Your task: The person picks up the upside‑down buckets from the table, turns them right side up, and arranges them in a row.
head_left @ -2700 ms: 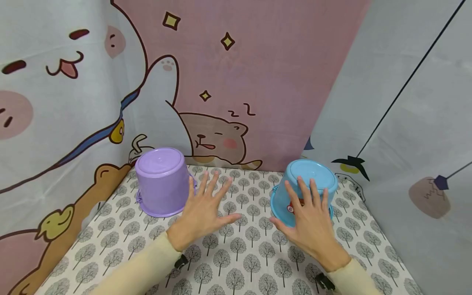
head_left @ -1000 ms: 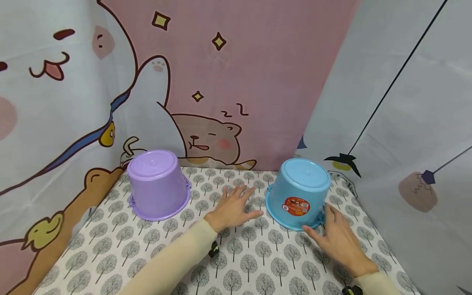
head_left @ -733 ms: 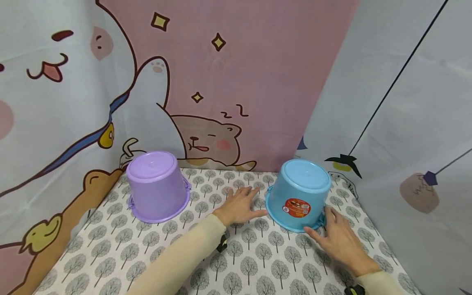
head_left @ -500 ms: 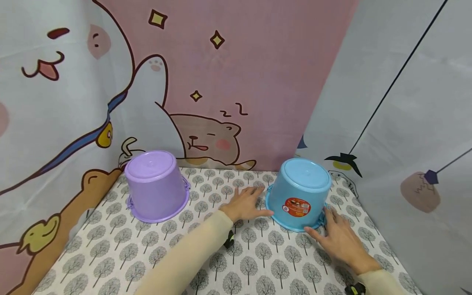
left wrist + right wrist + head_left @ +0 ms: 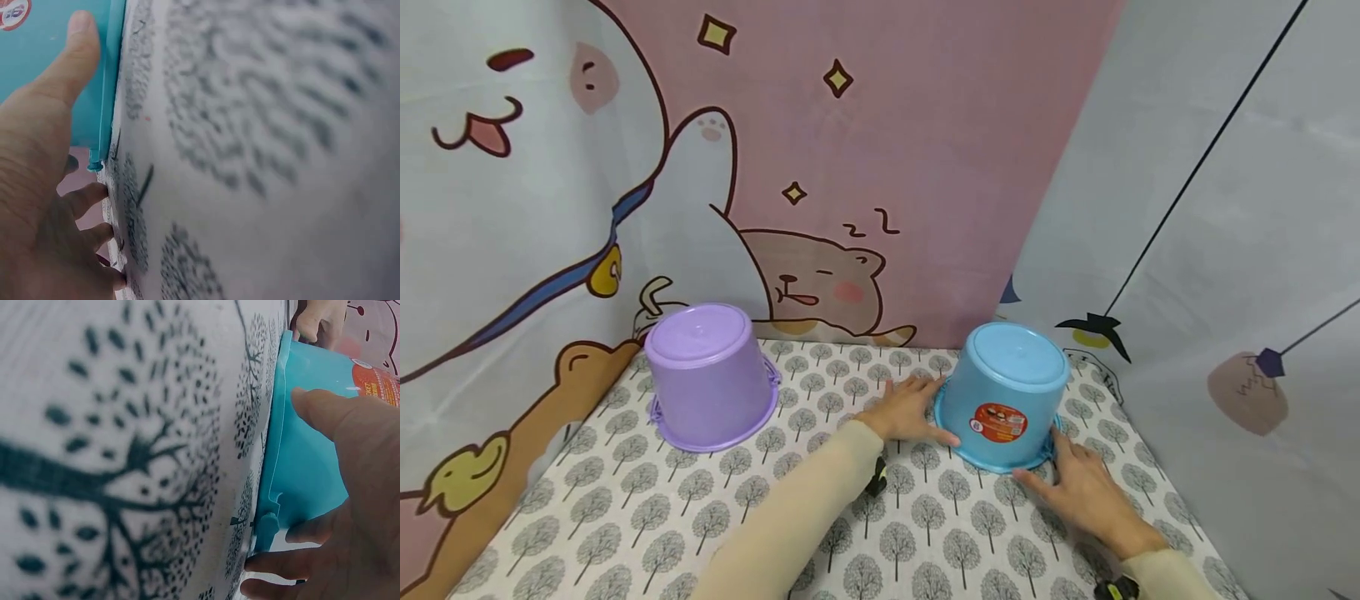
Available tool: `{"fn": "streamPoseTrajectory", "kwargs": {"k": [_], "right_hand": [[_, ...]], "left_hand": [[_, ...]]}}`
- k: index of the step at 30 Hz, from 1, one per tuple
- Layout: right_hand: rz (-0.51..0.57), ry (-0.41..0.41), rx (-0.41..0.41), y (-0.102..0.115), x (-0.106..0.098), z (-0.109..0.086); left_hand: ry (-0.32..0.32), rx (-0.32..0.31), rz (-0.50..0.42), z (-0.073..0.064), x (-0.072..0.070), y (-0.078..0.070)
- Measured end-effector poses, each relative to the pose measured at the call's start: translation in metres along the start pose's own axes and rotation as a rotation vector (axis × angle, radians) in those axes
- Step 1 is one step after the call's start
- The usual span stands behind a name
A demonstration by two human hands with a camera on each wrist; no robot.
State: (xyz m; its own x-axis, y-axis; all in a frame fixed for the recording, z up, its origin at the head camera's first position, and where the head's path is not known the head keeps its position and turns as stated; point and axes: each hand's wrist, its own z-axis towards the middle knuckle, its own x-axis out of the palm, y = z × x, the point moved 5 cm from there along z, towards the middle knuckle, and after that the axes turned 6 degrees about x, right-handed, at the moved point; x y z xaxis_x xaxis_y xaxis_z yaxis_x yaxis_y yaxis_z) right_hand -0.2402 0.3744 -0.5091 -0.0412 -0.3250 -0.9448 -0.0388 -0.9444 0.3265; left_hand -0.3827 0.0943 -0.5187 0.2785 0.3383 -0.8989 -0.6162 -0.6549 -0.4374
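A blue plastic bucket stands upside down on the right of the table, an oval red label on its side. My left hand is at its left rim, fingers spread and only lightly bent. In the left wrist view the thumb lies along the bucket wall, while the other fingers reach down to the cloth. On the bucket's right, my right hand has its thumb in front of the wall and its fingers beside the handle joint. Neither hand is curled tightly round the bucket.
A purple bucket, also upside down, stands at the back left. A white cloth with grey trees covers the table. Behind it hangs a pink printed curtain, and a pale printed curtain closes off the right side.
My left hand has moved right, from near the purple bucket to the blue bucket's left rim. My right hand has come down from in front of the blue bucket to its right side.
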Motion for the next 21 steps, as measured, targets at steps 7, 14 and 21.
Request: {"fn": "streamPoseTrajectory", "kwargs": {"k": [7, 14, 21], "right_hand": [[0.03, -0.007, -0.05, 0.004, 0.0, -0.003], [0.112, 0.003, -0.119, 0.014, -0.001, 0.001], [0.119, 0.017, -0.105, 0.018, -0.001, -0.004]], "left_hand": [[0.008, 0.008, -0.052, -0.001, 0.003, -0.005], [-0.015, 0.027, -0.122, -0.002, -0.002, 0.001], [-0.065, 0.063, -0.116, -0.012, -0.003, 0.0]]}}
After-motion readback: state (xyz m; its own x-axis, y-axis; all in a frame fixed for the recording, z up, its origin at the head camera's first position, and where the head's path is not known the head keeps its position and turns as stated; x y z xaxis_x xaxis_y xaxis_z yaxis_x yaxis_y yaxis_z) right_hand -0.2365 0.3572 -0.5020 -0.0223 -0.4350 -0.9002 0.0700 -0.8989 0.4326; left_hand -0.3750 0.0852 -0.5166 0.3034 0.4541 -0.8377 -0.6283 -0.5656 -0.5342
